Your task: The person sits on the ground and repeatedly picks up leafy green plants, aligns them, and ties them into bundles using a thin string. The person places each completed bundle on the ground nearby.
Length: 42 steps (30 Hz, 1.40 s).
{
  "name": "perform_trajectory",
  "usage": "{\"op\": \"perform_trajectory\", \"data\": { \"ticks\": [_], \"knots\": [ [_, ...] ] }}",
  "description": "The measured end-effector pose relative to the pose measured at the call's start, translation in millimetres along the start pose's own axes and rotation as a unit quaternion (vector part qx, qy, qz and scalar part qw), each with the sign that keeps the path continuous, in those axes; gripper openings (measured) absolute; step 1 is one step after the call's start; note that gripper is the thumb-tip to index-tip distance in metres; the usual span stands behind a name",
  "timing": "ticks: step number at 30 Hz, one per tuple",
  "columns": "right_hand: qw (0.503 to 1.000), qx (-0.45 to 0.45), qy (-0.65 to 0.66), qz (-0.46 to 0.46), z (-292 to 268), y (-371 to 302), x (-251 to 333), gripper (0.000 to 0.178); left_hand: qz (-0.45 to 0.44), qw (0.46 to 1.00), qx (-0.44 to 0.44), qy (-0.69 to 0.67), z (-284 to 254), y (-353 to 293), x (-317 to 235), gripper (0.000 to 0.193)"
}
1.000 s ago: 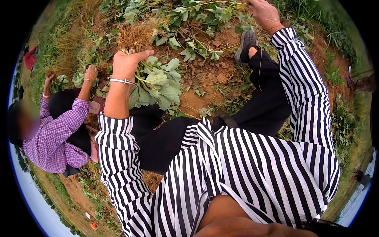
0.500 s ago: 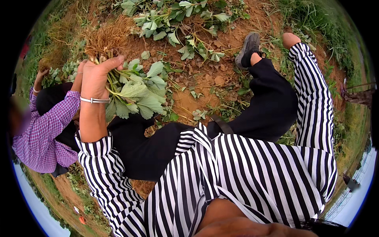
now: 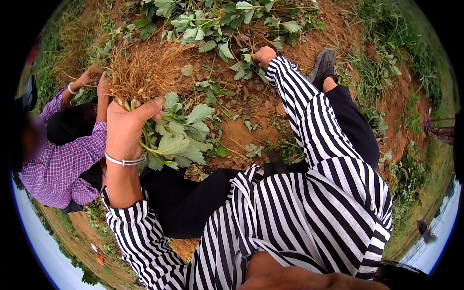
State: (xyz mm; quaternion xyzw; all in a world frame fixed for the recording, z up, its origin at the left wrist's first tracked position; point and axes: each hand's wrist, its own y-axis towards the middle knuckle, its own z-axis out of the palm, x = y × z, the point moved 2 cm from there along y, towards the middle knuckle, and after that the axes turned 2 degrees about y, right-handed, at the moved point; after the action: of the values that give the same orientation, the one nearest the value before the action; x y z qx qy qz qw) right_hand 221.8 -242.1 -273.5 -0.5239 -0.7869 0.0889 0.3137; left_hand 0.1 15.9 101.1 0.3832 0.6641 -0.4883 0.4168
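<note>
My left hand point(image 3: 129, 126), with a pale bangle at its wrist, is closed round a bunch of strawberry plants point(image 3: 181, 140). Their tangled brown roots point(image 3: 140, 70) stick up past the thumb, and toothed green leaves hang out to the right. Farther off, my right hand point(image 3: 264, 56) reaches down to the edge of a heap of loose strawberry plants point(image 3: 208, 24). Its fingers are curled in at the stems and roots of a plant there; the fingertips are partly hidden.
On the left a person in a purple checked shirt point(image 3: 63, 159) crouches close by, hands among roots. My shoe point(image 3: 324, 65) rests on the reddish soil point(image 3: 237, 133), where leaf scraps lie. Tall grass point(image 3: 396, 43) grows at the far right.
My right hand has come from the far right, beyond my shoe, leftward to the plant heap. My left hand still grips its bunch, now slightly lower and to the right in view.
</note>
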Motion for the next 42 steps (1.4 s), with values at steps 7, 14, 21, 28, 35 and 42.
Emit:
{"op": "perform_trajectory", "data": {
  "ticks": [7,14,21,28,35,42],
  "knots": [
    [0.979,-0.031,0.199,0.033,-33.7,-82.0,33.1,0.026,0.036,0.999,0.002,-0.005,-1.8,2.9,4.6,0.013],
    [0.889,0.038,0.455,0.03,-63.7,-126.5,48.6,0.024,0.058,0.997,0.037,0.034,-5.5,3.3,2.6,0.014],
    [0.806,0.255,0.516,-0.138,-81.7,-204.2,118.8,0.017,0.085,0.995,0.058,-0.003,-1.2,2.9,10.7,0.011],
    [0.837,0.2,0.486,-0.151,-75.4,-229.8,141.9,0.02,0.071,0.996,0.017,0.044,-24.2,1.9,16.2,0.011],
    [0.793,0.151,0.566,-0.168,-78.9,-243.8,137.2,0.018,0.035,0.998,0.027,0.046,-25.0,3.5,27.4,0.015],
    [0.791,0.072,0.577,-0.19,-59.8,-264.4,163.5,0.035,-0.091,0.989,-0.03,-0.108,24.7,-16.2,69.7,0.021]
  ]
}}
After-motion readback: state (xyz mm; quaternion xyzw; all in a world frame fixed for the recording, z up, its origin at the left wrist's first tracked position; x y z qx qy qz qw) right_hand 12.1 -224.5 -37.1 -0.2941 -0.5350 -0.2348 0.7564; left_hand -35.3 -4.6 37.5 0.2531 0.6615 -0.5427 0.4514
